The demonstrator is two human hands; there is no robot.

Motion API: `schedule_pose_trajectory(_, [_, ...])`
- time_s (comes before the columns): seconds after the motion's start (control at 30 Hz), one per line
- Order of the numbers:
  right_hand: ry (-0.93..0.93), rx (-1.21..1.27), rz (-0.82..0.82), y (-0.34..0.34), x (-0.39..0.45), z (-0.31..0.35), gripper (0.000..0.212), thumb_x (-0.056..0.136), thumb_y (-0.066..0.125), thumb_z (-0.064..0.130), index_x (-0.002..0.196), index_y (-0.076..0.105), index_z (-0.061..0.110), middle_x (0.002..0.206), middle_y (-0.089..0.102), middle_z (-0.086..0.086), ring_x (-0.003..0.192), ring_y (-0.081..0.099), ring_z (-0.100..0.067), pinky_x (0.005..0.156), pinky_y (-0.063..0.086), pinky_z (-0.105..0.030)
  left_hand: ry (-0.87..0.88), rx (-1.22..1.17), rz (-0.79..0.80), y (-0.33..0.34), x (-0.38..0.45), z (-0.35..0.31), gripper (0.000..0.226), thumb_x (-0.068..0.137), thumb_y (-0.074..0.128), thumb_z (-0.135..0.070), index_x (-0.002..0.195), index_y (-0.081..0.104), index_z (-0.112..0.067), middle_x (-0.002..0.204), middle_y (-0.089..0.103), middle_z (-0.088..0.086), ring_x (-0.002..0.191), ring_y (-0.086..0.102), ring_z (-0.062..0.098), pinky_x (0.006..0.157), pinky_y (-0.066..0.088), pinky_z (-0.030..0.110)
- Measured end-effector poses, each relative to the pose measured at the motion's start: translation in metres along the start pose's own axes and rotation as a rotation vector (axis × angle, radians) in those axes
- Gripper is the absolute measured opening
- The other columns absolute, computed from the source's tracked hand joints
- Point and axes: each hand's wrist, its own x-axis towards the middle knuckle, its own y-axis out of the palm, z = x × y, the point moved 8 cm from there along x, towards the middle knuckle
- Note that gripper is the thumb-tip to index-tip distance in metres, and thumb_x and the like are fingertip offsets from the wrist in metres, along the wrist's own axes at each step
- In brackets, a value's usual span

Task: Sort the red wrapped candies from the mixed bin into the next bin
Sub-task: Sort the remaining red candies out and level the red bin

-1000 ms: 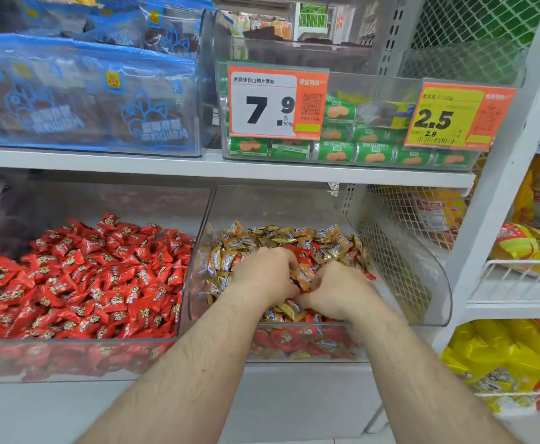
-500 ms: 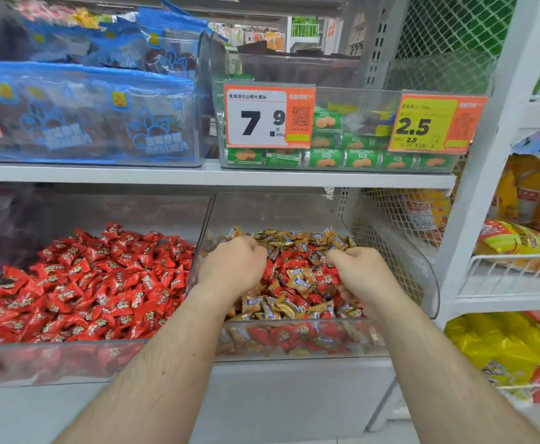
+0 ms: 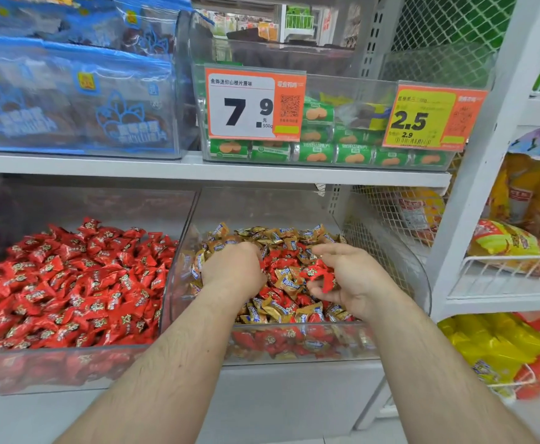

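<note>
**Ana:** Shop shelving, white, with two clear bins side by side on the lower shelf (image 3: 198,169). Start closest to you, what do the arms look like?

**Ben:** Both forearms reach forward and slightly down over the front wall of the mixed bin (image 3: 294,347). The left hand (image 3: 233,270) lies knuckles-up, fingers curled down into the pile; whether they have caught anything I cannot tell. The right hand (image 3: 355,280) is turned partly palm-up, thumb and fingers gathered round a few red candies (image 3: 321,277).

**Ana:** How will they handle?

**Ben:** Light and small, I'd judge, with crinkly, slick wrappers. Pinch the body or a twisted end; a loose handful may spill.

**Ana:** And the rest?

**Ben:** More red ones sit among the gold candies (image 3: 281,235), some under them at the front. The next bin (image 3: 70,363), touching on the left, holds only red. Beyond, upstairs, price tags (image 3: 255,104) front green packets (image 3: 313,153).
</note>
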Motion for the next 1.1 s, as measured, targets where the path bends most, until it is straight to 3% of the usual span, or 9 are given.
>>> schedule_pose_trajectory(0.1, [0.088, 0.136, -0.01, -0.004, -0.001, -0.005, 0.022, 0.102, 0.045, 0.004, 0.104, 0.067, 0.003, 0.101, 0.054, -0.017, 0.074, 0.06, -0.027, 0.048, 0.057, -0.027, 0.007, -0.221, -0.003, -0.007, 0.0, 0.001, 0.021, 0.087, 0.063, -0.035, 0.107, 0.063, -0.028, 0.092, 0.069, -0.002, 0.082, 0.065, 0.021, 0.064, 0.048, 0.03])
schedule_pose_trajectory(0.23, [0.202, 0.416, 0.004, -0.001, -0.005, -0.009, 0.01, 0.095, 0.057, 0.004, 0.101, 0.063, -0.001, 0.098, 0.056, -0.023, 0.061, 0.057, -0.021, 0.037, 0.048, -0.019, 0.055, -0.687, -0.009, -0.037, -0.012, -0.001, 0.016, 0.089, 0.062, -0.034, 0.083, 0.057, -0.021, 0.058, 0.055, -0.009, 0.046, 0.048, 0.006, 0.049, 0.039, 0.024])
schedule_pose_trajectory(0.33, [0.209, 0.489, 0.058, 0.016, -0.016, -0.004, 0.008, 0.091, 0.063, 0.004, 0.098, 0.059, 0.003, 0.091, 0.055, -0.017, 0.057, 0.051, -0.015, 0.034, 0.042, -0.015, 0.071, -0.931, -0.048, -0.068, -0.026, 0.009, 0.018, 0.091, 0.061, -0.032, 0.083, 0.06, -0.016, 0.055, 0.049, -0.01, 0.045, 0.038, 0.007, 0.049, 0.03, 0.026])
schedule_pose_trajectory(0.53, [0.219, 0.473, 0.253, 0.088, -0.056, 0.013, 0.015, 0.094, 0.05, -0.001, 0.104, 0.059, 0.005, 0.083, 0.048, -0.01, 0.048, 0.04, -0.011, 0.029, 0.027, -0.012, -0.016, -1.32, -0.069, -0.108, -0.052, 0.07, 0.021, 0.097, 0.054, -0.022, 0.076, 0.05, -0.017, 0.056, 0.041, -0.002, 0.048, 0.03, 0.012, 0.046, 0.019, 0.024])
schedule_pose_trajectory(0.67, [0.238, 0.404, 0.399, 0.156, -0.086, 0.027, 0.016, 0.095, 0.047, -0.003, 0.104, 0.057, 0.006, 0.081, 0.045, -0.01, 0.051, 0.036, -0.011, 0.03, 0.024, -0.011, -0.209, -1.416, -0.081, -0.105, -0.06, 0.127, 0.017, 0.096, 0.053, -0.022, 0.081, 0.051, -0.015, 0.061, 0.038, 0.0, 0.047, 0.03, 0.011, 0.048, 0.017, 0.025])
schedule_pose_trajectory(0.8, [0.3, 0.305, 0.512, 0.219, -0.105, 0.029, 0.011, 0.095, 0.051, 0.001, 0.084, 0.052, 0.005, 0.071, 0.046, -0.008, 0.053, 0.038, -0.012, 0.031, 0.029, -0.012, -0.422, -1.372, -0.15, -0.095, -0.068, 0.181, 0.017, 0.095, 0.053, -0.023, 0.08, 0.054, -0.016, 0.061, 0.046, 0.0, 0.048, 0.036, 0.013, 0.049, 0.023, 0.026])
schedule_pose_trajectory(0.93, [0.299, 0.244, 0.473, 0.255, -0.103, 0.023, 0.016, 0.095, 0.05, 0.008, 0.079, 0.051, 0.003, 0.068, 0.046, -0.006, 0.054, 0.04, -0.013, 0.054, 0.043, -0.022, -0.493, -1.321, -0.103, -0.079, -0.07, 0.208, 0.017, 0.091, 0.051, -0.02, 0.083, 0.063, -0.012, 0.078, 0.061, 0.007, 0.067, 0.054, 0.021, 0.063, 0.04, 0.032])
schedule_pose_trajectory(1.03, [0.284, 0.183, 0.441, 0.262, -0.102, 0.016, 0.02, 0.096, 0.05, 0.012, 0.08, 0.054, 0.002, 0.069, 0.055, -0.01, 0.066, 0.053, -0.022, 0.076, 0.048, -0.038, -0.464, -1.232, -0.084, -0.08, -0.072, 0.212, 0.016, 0.091, 0.048, -0.014, 0.083, 0.063, -0.014, 0.081, 0.061, 0.01, 0.069, 0.057, 0.022, 0.064, 0.04, 0.029])
schedule_pose_trajectory(1.1, [0.278, 0.164, 0.419, 0.26, -0.1, 0.011, 0.018, 0.097, 0.052, 0.014, 0.084, 0.054, 0.002, 0.073, 0.061, -0.013, 0.076, 0.06, -0.029, 0.093, 0.045, -0.051, -0.451, -1.173, -0.105, -0.081, -0.073, 0.215, 0.017, 0.093, 0.049, -0.015, 0.1, 0.065, -0.015, 0.104, 0.066, 0.014, 0.098, 0.061, 0.026, 0.076, 0.041, 0.033])
